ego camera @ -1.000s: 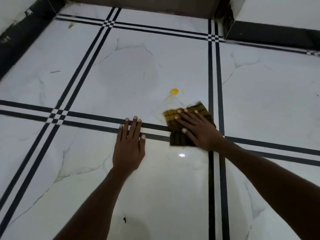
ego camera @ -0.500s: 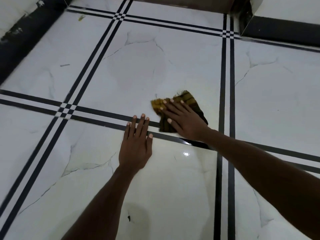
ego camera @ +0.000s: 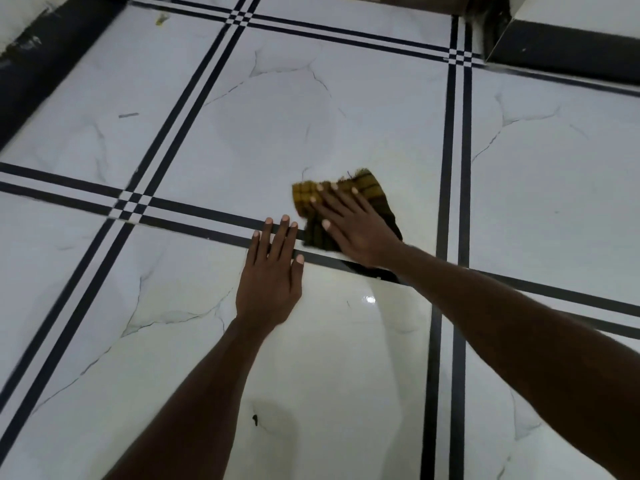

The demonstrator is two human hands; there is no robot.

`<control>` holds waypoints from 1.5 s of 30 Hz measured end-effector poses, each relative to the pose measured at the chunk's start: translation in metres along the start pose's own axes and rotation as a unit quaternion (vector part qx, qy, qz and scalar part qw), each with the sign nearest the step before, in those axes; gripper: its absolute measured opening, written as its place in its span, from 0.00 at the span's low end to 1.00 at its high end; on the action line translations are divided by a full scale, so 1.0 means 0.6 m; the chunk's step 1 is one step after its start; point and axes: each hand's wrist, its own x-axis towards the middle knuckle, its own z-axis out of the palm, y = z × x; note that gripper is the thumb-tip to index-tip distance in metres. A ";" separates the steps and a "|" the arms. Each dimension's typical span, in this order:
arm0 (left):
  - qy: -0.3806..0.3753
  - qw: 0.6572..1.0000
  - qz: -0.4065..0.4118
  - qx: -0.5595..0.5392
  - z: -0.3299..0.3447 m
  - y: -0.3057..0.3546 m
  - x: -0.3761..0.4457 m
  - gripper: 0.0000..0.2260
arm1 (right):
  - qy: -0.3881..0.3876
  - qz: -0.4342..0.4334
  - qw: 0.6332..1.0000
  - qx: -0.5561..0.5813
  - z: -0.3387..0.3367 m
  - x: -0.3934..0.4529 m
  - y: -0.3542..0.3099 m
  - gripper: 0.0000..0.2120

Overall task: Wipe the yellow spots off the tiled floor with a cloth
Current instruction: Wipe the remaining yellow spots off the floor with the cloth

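A yellow and dark brown checked cloth (ego camera: 372, 188) lies on the white marble-look tiled floor (ego camera: 242, 140). My right hand (ego camera: 349, 230) lies flat on top of it, fingers spread, pressing it down on the tile. To its left, my left hand (ego camera: 272, 275) rests flat on the bare floor, fingers together, fingertips on a black tile stripe, holding nothing. No yellow spot shows near the cloth; the ground under it is hidden. One small yellow spot (ego camera: 161, 19) remains at the far left by the wall.
Double black stripes (ego camera: 453, 168) cross the floor in a grid. A dark skirting (ego camera: 45, 64) runs along the left wall and another dark base (ego camera: 568, 57) stands at the far right. A small dark speck (ego camera: 255, 419) lies on the near tile.
My right hand slid the cloth forward and left over the yellow spot, which is no longer visible. My left hand stayed planted on the floor.
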 end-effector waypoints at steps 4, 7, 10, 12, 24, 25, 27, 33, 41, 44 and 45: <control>-0.002 1.000 -0.004 -0.001 0.001 0.002 0.001 0.26 | -0.044 -0.057 0.997 -0.003 -0.022 -0.089 0.067 0.26; 0.002 1.000 -0.005 -0.009 0.002 0.001 0.001 0.26 | -0.008 0.091 0.996 0.005 -0.034 -0.041 0.118 0.30; 0.009 1.000 -0.002 -0.020 0.005 -0.005 0.002 0.26 | 0.014 0.184 0.983 0.013 -0.029 0.036 0.077 0.35; 0.011 1.000 0.000 -0.021 0.005 -0.004 0.001 0.26 | 0.019 0.137 0.990 -0.001 -0.012 0.049 0.021 0.33; 0.001 1.000 -0.004 -0.011 0.004 -0.001 -0.001 0.26 | 0.023 0.105 0.994 0.003 -0.017 -0.061 0.061 0.29; 0.001 1.000 -0.005 -0.011 0.005 -0.002 -0.001 0.26 | 0.027 0.146 0.989 0.012 -0.016 -0.036 0.052 0.31; 0.004 1.000 -0.001 -0.008 0.005 -0.003 0.000 0.26 | 0.031 0.191 0.981 0.026 -0.011 0.006 0.018 0.35; 0.007 1.000 0.007 0.006 0.007 -0.005 -0.002 0.26 | 0.021 0.027 0.999 0.000 0.026 -0.062 -0.079 0.27; 0.005 1.000 -0.004 -0.006 0.004 -0.001 -0.001 0.26 | 0.046 0.113 0.992 0.018 0.008 -0.056 0.019 0.29; 0.011 1.000 0.002 -0.003 0.008 -0.004 0.000 0.26 | 0.059 0.189 0.980 0.025 0.018 0.002 -0.022 0.30; 0.011 1.000 0.003 -0.004 0.008 -0.004 0.000 0.25 | 0.052 0.174 0.983 0.030 0.021 0.010 -0.039 0.30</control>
